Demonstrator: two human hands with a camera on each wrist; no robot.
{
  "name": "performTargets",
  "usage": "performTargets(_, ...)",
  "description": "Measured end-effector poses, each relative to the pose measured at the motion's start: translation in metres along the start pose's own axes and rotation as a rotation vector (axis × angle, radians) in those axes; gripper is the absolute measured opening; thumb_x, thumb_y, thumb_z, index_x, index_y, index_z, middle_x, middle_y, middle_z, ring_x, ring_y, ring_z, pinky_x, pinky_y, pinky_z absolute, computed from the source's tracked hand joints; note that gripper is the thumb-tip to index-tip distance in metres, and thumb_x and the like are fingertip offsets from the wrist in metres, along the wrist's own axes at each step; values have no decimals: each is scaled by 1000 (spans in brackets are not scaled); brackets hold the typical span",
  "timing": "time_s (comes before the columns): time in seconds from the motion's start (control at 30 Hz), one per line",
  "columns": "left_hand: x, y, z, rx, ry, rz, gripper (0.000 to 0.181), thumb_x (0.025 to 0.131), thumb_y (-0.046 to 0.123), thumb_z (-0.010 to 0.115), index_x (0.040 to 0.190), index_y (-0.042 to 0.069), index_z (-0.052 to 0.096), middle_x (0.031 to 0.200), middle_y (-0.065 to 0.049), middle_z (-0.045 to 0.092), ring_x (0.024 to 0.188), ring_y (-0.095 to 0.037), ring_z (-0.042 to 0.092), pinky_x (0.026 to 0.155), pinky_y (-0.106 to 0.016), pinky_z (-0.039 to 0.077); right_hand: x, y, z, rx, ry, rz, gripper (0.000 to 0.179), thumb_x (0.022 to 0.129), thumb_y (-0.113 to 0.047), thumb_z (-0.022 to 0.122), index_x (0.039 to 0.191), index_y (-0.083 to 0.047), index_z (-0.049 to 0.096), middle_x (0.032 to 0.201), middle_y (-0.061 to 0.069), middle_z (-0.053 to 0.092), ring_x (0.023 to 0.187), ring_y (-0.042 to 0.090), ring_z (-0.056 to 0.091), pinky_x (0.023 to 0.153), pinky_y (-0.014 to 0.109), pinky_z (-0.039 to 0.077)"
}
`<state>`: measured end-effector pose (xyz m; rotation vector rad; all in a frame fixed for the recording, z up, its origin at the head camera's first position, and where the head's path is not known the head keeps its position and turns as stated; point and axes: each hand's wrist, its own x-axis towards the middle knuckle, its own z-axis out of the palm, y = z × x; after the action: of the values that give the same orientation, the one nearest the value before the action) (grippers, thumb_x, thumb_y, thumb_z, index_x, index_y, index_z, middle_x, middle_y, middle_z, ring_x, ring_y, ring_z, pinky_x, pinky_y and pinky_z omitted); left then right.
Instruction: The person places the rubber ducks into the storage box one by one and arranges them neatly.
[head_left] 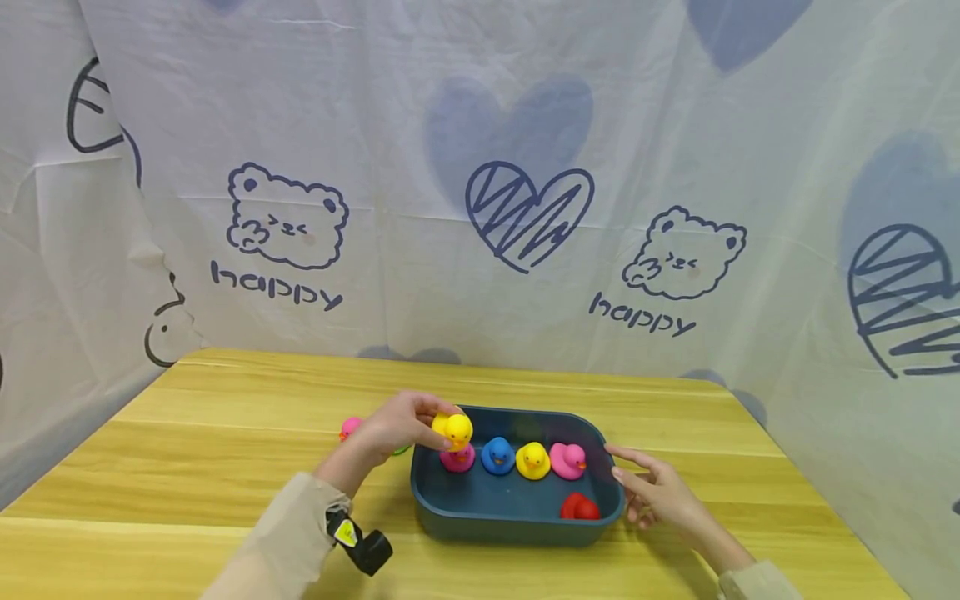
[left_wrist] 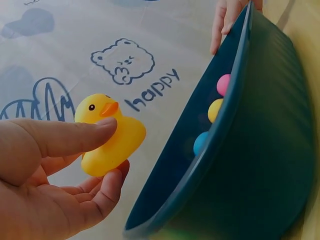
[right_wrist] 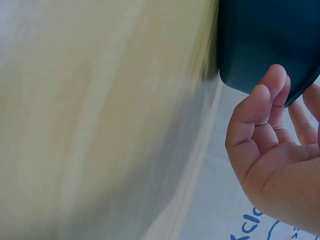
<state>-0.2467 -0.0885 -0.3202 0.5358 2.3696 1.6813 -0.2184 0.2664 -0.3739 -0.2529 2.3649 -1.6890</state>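
My left hand (head_left: 405,421) pinches a yellow rubber duck (left_wrist: 112,137) between thumb and fingers, held over the left end of a dark teal plastic bin (head_left: 517,531). In the head view this duck overlaps a magenta duck (head_left: 457,459) in the bin. Along the back wall inside sit a blue duck (head_left: 498,457), another yellow duck (head_left: 533,462) and a pink duck (head_left: 567,461). A red duck (head_left: 579,507) lies in the front right corner. At the bin's right end, my right hand (head_left: 660,497) grips the rim, some fingers curled against the outer wall (right_wrist: 267,35).
Left of the bin, a pink duck (head_left: 350,427) and a green-edged thing (head_left: 402,450) show on the wooden table (head_left: 187,467), partly hidden by my left hand. A printed white cloth (head_left: 405,167) hangs behind the table.
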Motion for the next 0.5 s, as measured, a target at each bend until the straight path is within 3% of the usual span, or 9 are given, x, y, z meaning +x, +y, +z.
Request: performTargets(0.5, 16, 4, 39, -29, -90, 13, 33, 70, -9, 69, 102, -5, 63, 89, -7, 61, 73, -18, 53, 66, -28, 49, 1, 0, 0, -12, 8, -3, 55, 90, -25, 54, 135, -1, 34, 61, 5, 52, 47, 14, 51, 43, 23, 42)
